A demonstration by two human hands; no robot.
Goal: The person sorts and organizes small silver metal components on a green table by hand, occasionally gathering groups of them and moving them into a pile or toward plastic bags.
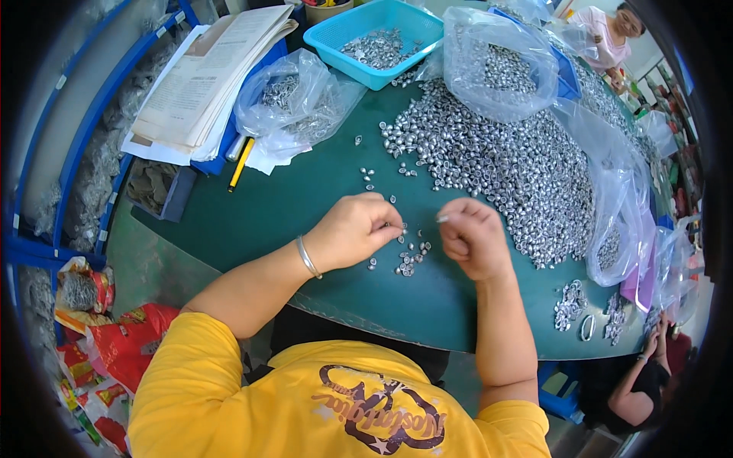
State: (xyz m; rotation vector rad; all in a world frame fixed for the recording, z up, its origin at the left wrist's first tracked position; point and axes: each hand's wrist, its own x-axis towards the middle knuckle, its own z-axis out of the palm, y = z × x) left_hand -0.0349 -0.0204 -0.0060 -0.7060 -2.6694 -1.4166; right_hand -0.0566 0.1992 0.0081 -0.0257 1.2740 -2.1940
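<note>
A round green table [252, 221] is seen from above. Much of its far half is covered by a big heap of small shiny metal pieces [504, 160]. Clear plastic bags [496, 61] with more pieces are laid around the heap, and some pieces are kept in a blue basket [374, 38]. A stack of papers [206, 76] and a yellow pencil [241, 164] are left at the far left.

Only a small bunch of pieces [408, 259] has been pulled near, between the two hands, so most of the work looks not yet done.

The left hand [353, 229] is curled, and a tiny piece seems pinched at its fingertips. The right hand [472, 237] is closed in a loose fist; something small is held at its fingertips, but what it is cannot be told.
</note>
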